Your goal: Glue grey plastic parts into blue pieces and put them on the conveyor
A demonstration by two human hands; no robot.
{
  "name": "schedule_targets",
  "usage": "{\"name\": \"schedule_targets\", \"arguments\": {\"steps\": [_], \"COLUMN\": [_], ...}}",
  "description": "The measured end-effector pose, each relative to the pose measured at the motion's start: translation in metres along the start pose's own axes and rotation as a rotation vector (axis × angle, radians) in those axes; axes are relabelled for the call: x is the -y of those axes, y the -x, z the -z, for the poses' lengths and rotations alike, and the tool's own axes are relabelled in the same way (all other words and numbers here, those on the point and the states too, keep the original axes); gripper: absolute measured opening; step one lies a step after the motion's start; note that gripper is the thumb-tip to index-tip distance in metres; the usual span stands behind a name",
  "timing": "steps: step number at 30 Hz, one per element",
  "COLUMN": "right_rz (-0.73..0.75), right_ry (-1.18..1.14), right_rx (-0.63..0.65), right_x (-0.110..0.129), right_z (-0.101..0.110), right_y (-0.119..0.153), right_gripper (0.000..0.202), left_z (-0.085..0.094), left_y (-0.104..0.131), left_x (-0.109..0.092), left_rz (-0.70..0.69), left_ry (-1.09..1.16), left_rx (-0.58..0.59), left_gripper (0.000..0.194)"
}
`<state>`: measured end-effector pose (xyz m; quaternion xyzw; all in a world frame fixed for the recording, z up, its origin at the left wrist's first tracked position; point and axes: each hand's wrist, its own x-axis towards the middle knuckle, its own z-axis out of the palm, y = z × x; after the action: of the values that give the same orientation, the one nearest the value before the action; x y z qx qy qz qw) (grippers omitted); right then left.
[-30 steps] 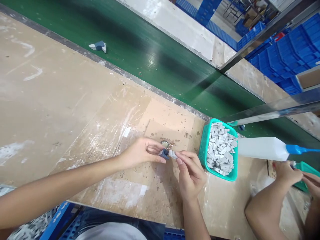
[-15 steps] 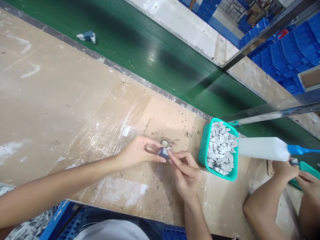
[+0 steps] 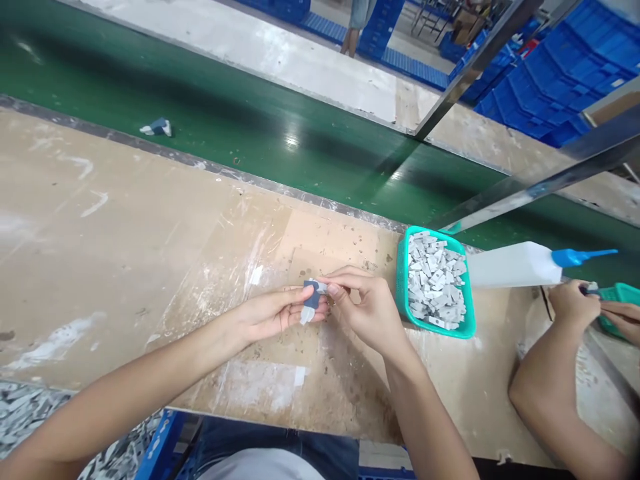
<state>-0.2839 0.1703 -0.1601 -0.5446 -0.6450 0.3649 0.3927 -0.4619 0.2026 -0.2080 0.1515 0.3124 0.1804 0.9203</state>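
Note:
Above the middle of the worktable, my left hand [image 3: 280, 313] holds a small dark blue piece [image 3: 311, 294] between thumb and fingers. A light grey part [image 3: 307, 315] sticks out from its lower side, and another light part points toward my right hand [image 3: 357, 300]. The fingertips of my right hand pinch that second light part at the blue piece's right side. A green basket [image 3: 401, 280] full of light grey pieces [image 3: 435, 280] stands to the right of my hands.
A white bottle with a blue nozzle [image 3: 515, 265] lies beyond the basket. A co-worker's hands [image 3: 575, 307] are at the far right. Another blue and white piece [image 3: 157, 127] rests on the green belt [image 3: 210, 120]. A metal post [image 3: 470, 67] rises behind.
The blue piece has been turned, and light parts now stick out on two sides. My right hand has shifted its pinch to the right one. The camera view has shifted and rotated.

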Motion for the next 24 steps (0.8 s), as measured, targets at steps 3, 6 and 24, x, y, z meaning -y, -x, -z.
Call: {"name": "schedule_targets", "arguments": {"steps": [3,6,24], "right_rz": [0.003,0.021,-0.219], "right_ry": [-0.002,-0.012,0.266], "right_rx": [-0.009,-0.044,-0.608], "right_x": [0.002,0.003,-0.048], "right_z": [-0.002,-0.004,0.086], "right_y": [0.003,0.008,0.041], "right_gripper": [0.016,0.016,0.033], "left_z": [0.0,0.0,-0.013], "left_y": [0.001,0.003,-0.005], "left_x": [-0.001,-0.001,-0.037], "left_rz": [0.006,0.01,-0.174], "left_ry": [0.003,-0.014,-0.008], "left_rx": [0.034,0.059,-0.287], "left_gripper": [0.017,0.016,0.03]}}
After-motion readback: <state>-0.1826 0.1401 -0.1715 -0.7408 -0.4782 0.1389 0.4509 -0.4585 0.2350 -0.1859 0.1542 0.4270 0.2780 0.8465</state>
